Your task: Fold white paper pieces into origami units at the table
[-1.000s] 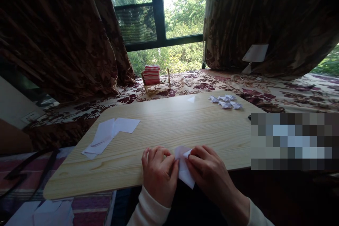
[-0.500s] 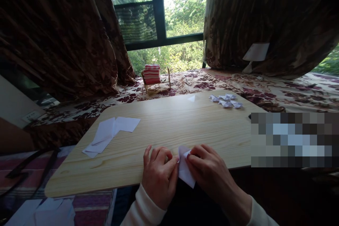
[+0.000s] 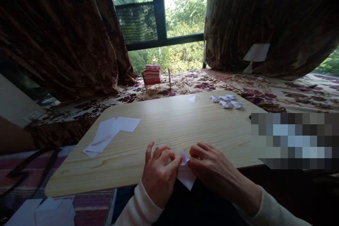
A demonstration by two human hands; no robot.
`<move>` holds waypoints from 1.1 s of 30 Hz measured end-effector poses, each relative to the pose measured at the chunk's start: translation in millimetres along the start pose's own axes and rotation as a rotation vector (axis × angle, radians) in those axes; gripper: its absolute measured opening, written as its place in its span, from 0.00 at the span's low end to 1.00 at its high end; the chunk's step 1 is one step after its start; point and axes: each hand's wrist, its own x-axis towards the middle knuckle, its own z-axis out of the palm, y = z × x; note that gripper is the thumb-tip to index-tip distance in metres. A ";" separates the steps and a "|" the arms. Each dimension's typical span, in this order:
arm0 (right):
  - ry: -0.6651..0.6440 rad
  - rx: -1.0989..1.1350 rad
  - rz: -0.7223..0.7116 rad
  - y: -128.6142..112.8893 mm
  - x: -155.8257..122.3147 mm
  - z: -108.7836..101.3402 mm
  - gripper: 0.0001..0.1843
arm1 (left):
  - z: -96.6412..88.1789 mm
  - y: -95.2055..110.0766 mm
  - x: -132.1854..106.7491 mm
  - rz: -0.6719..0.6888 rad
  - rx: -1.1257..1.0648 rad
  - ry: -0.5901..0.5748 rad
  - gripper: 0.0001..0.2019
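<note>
A small white sheet of paper (image 3: 186, 178) is between my two hands at the near edge of the wooden table (image 3: 159, 123). Its upper part is folded over, with a raised flap between my fingertips, and a pointed corner hangs down toward me. My left hand (image 3: 162, 171) pinches the paper's left side between thumb and index finger, its other fingers raised. On the right side, my right hand (image 3: 209, 164) grips the paper with curled fingers; its fingertips are partly hidden. Several folded paper pieces (image 3: 227, 101) sit in a cluster at the table's far right.
Loose white sheets (image 3: 106, 134) lie on the table's left side. More paper (image 3: 45, 212) rests on striped cloth at lower left. Beyond the table stand a small rack with folded pink cloths (image 3: 152, 74) and a white lamp (image 3: 256, 53). A blurred patch covers the right side.
The paper's upper part has been folded down toward me, so less of it stands above my fingers. Both hands have shifted slightly, my right forearm swinging a little to the right.
</note>
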 end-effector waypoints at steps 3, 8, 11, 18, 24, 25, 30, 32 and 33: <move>-0.040 0.004 -0.012 1.3 1.8 -4.2 0.06 | -1.1 -2.9 -0.2 0.017 -0.008 -0.053 0.11; -0.119 0.034 -0.055 6.3 1.1 -10.2 0.05 | -6.5 -0.5 2.4 0.010 -0.002 -0.103 0.11; -0.153 0.023 -0.086 9.8 0.2 -11.7 0.05 | -7.1 0.9 2.7 0.008 0.017 -0.099 0.11; -0.199 -0.010 -0.101 9.8 2.7 -18.0 0.06 | -5.6 1.5 -0.4 -0.018 0.000 -0.111 0.10; -0.199 0.048 -0.091 7.8 0.6 -19.9 0.02 | -6.5 3.3 -0.5 -0.031 -0.005 -0.121 0.10; -0.197 0.066 -0.090 7.6 0.0 -20.0 0.03 | -6.6 3.6 -0.5 -0.032 -0.003 -0.126 0.10; -0.219 0.154 -0.065 7.3 -0.1 -21.6 0.09 | -8.7 6.3 -5.0 -0.031 0.004 -0.133 0.11; -0.222 0.176 -0.050 7.7 0.9 -22.0 0.11 | -10.4 7.6 -9.1 -0.020 0.012 -0.113 0.12; -0.223 0.186 -0.046 8.0 1.4 -22.0 0.11 | -11.2 8.2 -11.2 -0.014 0.018 -0.100 0.12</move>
